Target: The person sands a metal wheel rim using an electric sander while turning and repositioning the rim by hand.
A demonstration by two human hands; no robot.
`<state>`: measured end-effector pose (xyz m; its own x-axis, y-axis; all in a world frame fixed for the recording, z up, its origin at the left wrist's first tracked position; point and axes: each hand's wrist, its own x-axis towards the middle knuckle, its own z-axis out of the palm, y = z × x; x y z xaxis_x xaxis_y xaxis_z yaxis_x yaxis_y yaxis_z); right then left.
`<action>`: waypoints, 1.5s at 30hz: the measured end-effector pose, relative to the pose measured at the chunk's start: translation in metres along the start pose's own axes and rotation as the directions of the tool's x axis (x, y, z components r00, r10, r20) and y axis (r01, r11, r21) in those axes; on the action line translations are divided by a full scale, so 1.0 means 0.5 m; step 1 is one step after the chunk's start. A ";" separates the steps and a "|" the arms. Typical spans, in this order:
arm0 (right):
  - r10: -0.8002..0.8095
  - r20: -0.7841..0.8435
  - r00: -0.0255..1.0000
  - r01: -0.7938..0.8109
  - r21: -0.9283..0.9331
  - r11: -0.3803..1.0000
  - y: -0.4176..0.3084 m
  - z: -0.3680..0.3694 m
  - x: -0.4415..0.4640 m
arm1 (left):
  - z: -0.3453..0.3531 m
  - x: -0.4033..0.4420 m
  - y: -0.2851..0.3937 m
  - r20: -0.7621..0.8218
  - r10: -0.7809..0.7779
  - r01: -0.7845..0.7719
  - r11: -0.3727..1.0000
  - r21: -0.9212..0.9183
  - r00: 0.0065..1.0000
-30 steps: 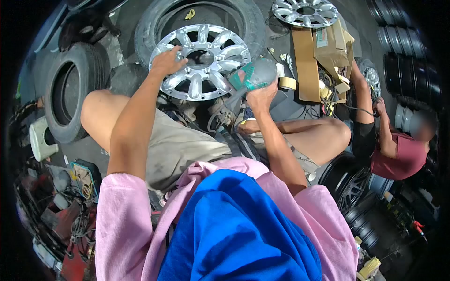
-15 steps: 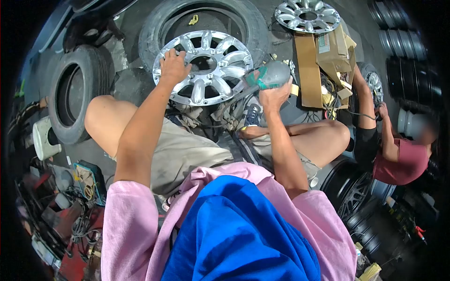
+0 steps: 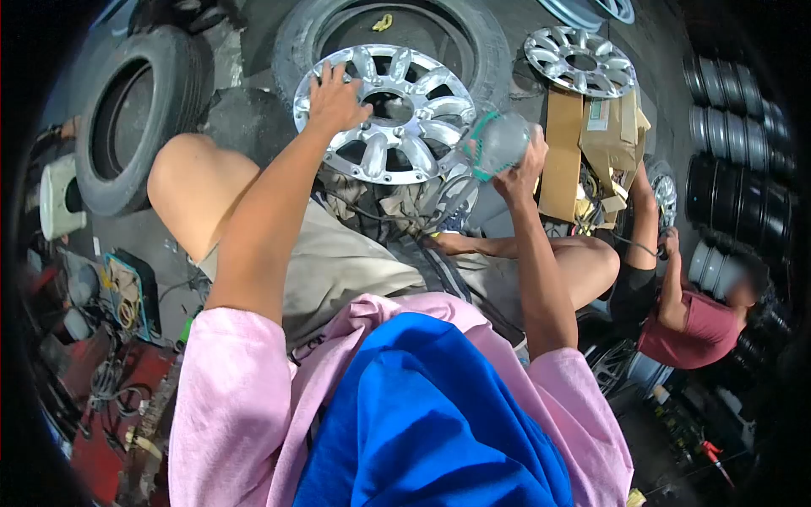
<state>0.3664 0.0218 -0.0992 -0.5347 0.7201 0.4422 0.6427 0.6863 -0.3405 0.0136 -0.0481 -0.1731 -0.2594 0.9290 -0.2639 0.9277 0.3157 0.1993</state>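
Observation:
A silver multi-spoke wheel face (image 3: 374, 159) lies in front of me, partly over a grey tire (image 3: 490, 52). My left hand (image 3: 336, 103) rests on its upper left spokes, fingers spread. In my right hand (image 3: 525, 167) is a rounded grey and green power tool (image 3: 500, 145), gripped at the wheel's right edge. Motion blurs the tool, so I cannot tell whether it touches the metal. A dark cable (image 3: 452, 207) runs below the wheel, beside crumpled cloth (image 3: 401, 207).
Another tire (image 3: 173, 118) leans at left. On the right, a second silver wheel face (image 3: 579, 80) rests against a cardboard box (image 3: 562, 156). Beyond it sits another person (image 3: 693, 325) near stacked rims (image 3: 735, 190). Red equipment with cables (image 3: 101, 439) lies at lower left.
My right hand and the power tool have shifted right, toward the wheel's outer edge. My left hand's fingers are spread wider on the spokes. The whole view has shifted slightly.

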 end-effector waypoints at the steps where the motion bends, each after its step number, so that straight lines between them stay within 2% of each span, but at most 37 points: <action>1: 0.013 -0.005 1.000 -0.013 -0.012 1.000 0.002 -0.001 -0.004 | -0.001 -0.001 0.002 0.009 -0.004 0.003 1.000 0.023 1.000; 5: -0.033 0.019 0.999 0.034 -0.034 0.999 -0.021 0.022 0.030 | 0.001 0.004 0.006 0.044 -0.031 0.029 0.998 0.046 0.999; 7: 0.021 0.030 0.999 -0.021 -0.016 1.000 -0.046 0.042 0.055 | -0.006 0.003 0.007 0.067 -0.024 0.021 0.999 0.040 0.997; 9: 0.209 0.142 0.967 -0.218 0.052 0.974 -0.061 0.054 0.076 | -0.011 0.003 0.001 0.085 -0.006 0.005 1.000 0.009 0.996; 10: 0.299 0.162 0.940 -0.324 0.162 0.932 -0.062 0.042 0.081 | -0.013 0.002 -0.001 0.081 -0.016 0.016 1.000 0.004 0.997; 11: 0.288 0.169 0.943 -0.315 0.164 0.935 -0.040 0.042 0.076 | -0.014 0.000 -0.001 0.090 -0.010 0.011 1.000 -0.005 0.996; 13: 0.445 0.269 0.854 -0.518 0.364 0.774 0.012 0.034 0.063 | -0.009 -0.003 -0.005 0.099 -0.012 0.014 1.000 -0.022 0.995; 14: 0.525 0.368 0.767 -0.637 0.343 0.690 0.028 0.015 0.061 | -0.003 -0.003 -0.005 0.088 -0.010 0.013 1.000 -0.027 0.996; 17: 0.531 0.309 0.789 -0.606 0.248 0.756 0.063 0.015 0.053 | -0.009 -0.002 0.000 0.076 -0.009 0.010 1.000 -0.024 0.997; 19: 0.504 0.308 0.807 -0.581 0.256 0.773 0.045 0.024 0.075 | -0.010 -0.003 0.001 0.085 -0.002 0.003 1.000 -0.005 0.996; 21: 0.466 0.421 0.778 -0.583 0.208 0.785 0.032 0.054 0.103 | -0.010 0.000 0.001 0.083 -0.002 0.001 1.000 0.017 0.997; 25: 0.398 0.328 0.857 -0.451 0.100 0.887 0.049 0.125 0.122 | -0.026 0.042 -0.026 0.090 0.069 -0.077 0.993 0.087 0.993; 27: 0.396 0.282 0.874 -0.434 0.087 0.897 0.045 0.097 0.108 | -0.029 0.075 -0.047 0.093 0.108 -0.121 0.979 0.162 0.990; 30: 0.514 0.233 0.826 -0.562 0.260 0.785 0.034 0.045 0.063 | -0.043 0.097 -0.061 0.088 0.126 -0.137 0.981 0.139 0.988; 31: 0.522 0.229 0.822 -0.568 0.259 0.781 0.047 0.037 0.042 | -0.044 0.101 -0.065 0.107 0.122 -0.136 0.982 0.130 0.987; 32: 0.579 0.217 0.786 -0.619 0.264 0.740 0.058 0.031 0.019 | -0.038 0.099 -0.069 0.045 0.157 -0.162 0.976 0.143 0.987; 33: 0.634 0.208 0.745 -0.667 0.269 0.695 0.064 0.023 0.000 | -0.028 0.095 -0.070 0.053 0.165 -0.171 0.974 0.147 0.985; 35: 0.656 0.158 0.738 -0.671 0.279 0.688 0.071 0.020 -0.021 | -0.020 0.094 -0.076 -0.043 0.153 -0.146 0.980 0.136 0.987; 37: 0.657 0.077 0.750 -0.653 0.242 0.718 0.044 -0.009 -0.018 | -0.033 0.088 -0.071 -0.020 0.134 -0.128 0.977 0.171 0.991; 39: 0.647 0.067 0.759 -0.642 0.240 0.728 0.032 -0.024 -0.010 | -0.035 0.063 -0.052 0.011 0.106 -0.106 0.974 0.199 0.994; 41: 0.661 0.054 0.748 -0.647 0.278 0.710 0.032 -0.031 -0.005 | -0.040 0.033 -0.024 -0.029 -0.001 0.008 0.966 0.258 1.000; 42: 0.657 0.051 0.752 -0.642 0.286 0.712 0.042 -0.025 -0.008 | -0.043 0.022 -0.015 -0.037 -0.004 0.013 0.965 0.263 0.999; 44: 0.663 -0.085 0.744 -0.628 0.252 0.736 0.060 -0.011 -0.016 | -0.040 0.014 0.000 0.095 -0.043 0.003 0.925 0.380 0.995; 45: 0.664 -0.092 0.742 -0.627 0.255 0.736 0.063 -0.013 -0.018 | -0.019 0.018 -0.006 0.090 -0.037 0.000 0.924 0.383 0.995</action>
<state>0.3948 0.0363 -0.1084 0.0805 0.9807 0.1784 0.6683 0.0797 -0.7396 0.0060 -0.0390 -0.1671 -0.2687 0.8955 -0.3549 0.9597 0.2177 -0.1775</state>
